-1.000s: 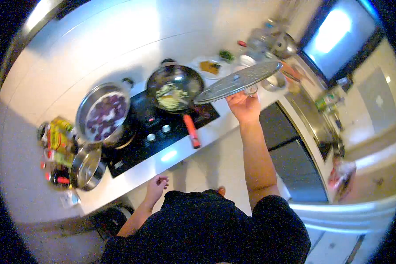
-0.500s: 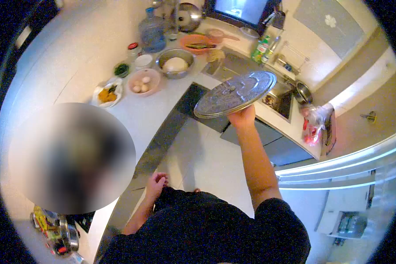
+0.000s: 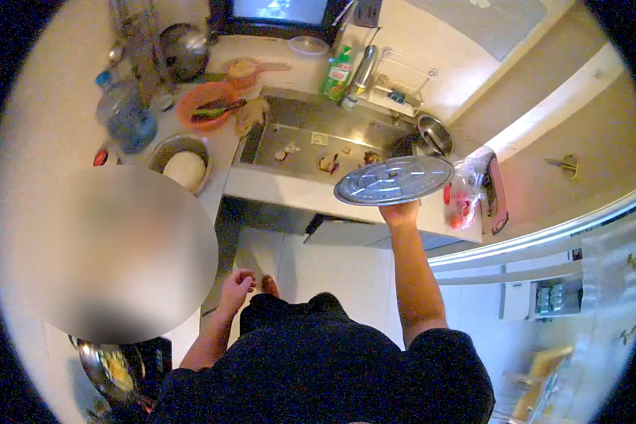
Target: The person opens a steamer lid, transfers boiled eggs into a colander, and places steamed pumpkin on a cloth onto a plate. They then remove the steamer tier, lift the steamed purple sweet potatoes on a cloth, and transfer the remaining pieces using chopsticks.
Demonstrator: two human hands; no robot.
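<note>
My right hand (image 3: 401, 213) is raised in front of me, gripping a round pot lid (image 3: 394, 181) from beneath. The lid has a metal rim and a shiny, streaked face turned upward, tilted a little. It is over the front edge of the counter, by the steel sink (image 3: 297, 152), where several food scraps lie. Low beside my waist hangs my left hand (image 3: 239, 283), its fingers loosely curled with nothing visible in them. At the lower left a dark pan (image 3: 113, 367) with yellowish food shows partly; a blurred patch covers the area above it.
On the left counter are a metal bowl (image 3: 184, 162) with a pale dough-like mound, an orange basin (image 3: 208, 106) and a water jug (image 3: 127, 116). A green bottle (image 3: 337, 74) stands behind the sink. To the right lie a plastic bag (image 3: 466, 194) and a pink-edged board (image 3: 498, 194).
My view has turned right toward the sink. The lid, held in my right hand throughout, is now nearer the plastic bag. My left hand stays low at my side.
</note>
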